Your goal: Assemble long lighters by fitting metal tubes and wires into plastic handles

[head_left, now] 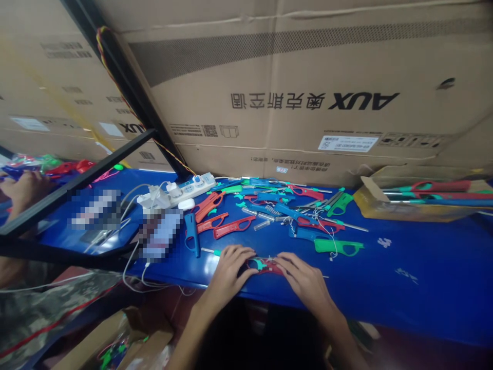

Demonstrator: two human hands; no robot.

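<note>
A red gas lighter [272,268] with a teal trigger and thin white wires lies at the table's front edge between my hands. My left hand [232,267] grips its left end, thumb and fingers closed round it. At the other end, the fingers of my right hand [302,277] are closed on the red body. The fingers cover both ends of it. A metal rod with a teal collar [215,252] pokes out left of my left hand. Just beyond lie a red handle shell [234,226] and a blue handle shell [191,234].
A pile of lighter parts [277,198] spreads along the back. An open carton [370,205] of lighters stands at the right. Left are a power strip [188,190], chargers, cables and a phone [164,234]. A black metal frame [77,182] separates another person's hand [25,190].
</note>
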